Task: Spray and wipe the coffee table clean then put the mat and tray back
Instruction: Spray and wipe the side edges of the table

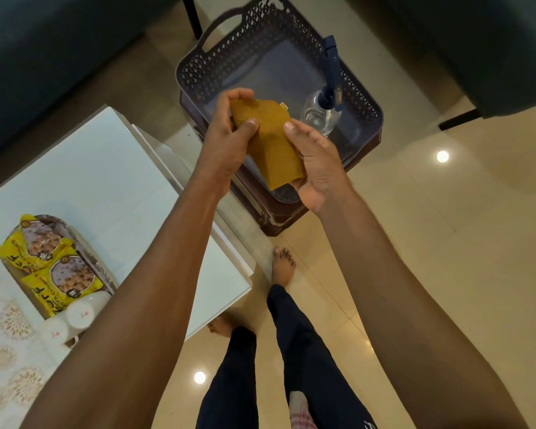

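Observation:
Both hands hold a folded mustard-yellow cloth [271, 140] above a dark perforated basket [198, 72]. My left hand [226, 134] pinches its upper left edge; my right hand [314, 159] supports its lower right side. A clear spray bottle [317, 114] with a dark blue trigger head lies tilted inside the basket at the right. The white glass coffee table [99, 168] is at the left. On it sits a brown tray [101, 267] with two yellow snack packets [47, 252] and two white cups [81, 311]. A patterned mat [3, 351] lies under the tray at the lower left.
The basket rests on a dark brown stool [273, 218] on the cream tiled floor [430, 227]. Dark sofas stand at the top left [44, 57] and top right [477, 41]. My bare feet and dark trousers [304, 351] are beside the table's corner.

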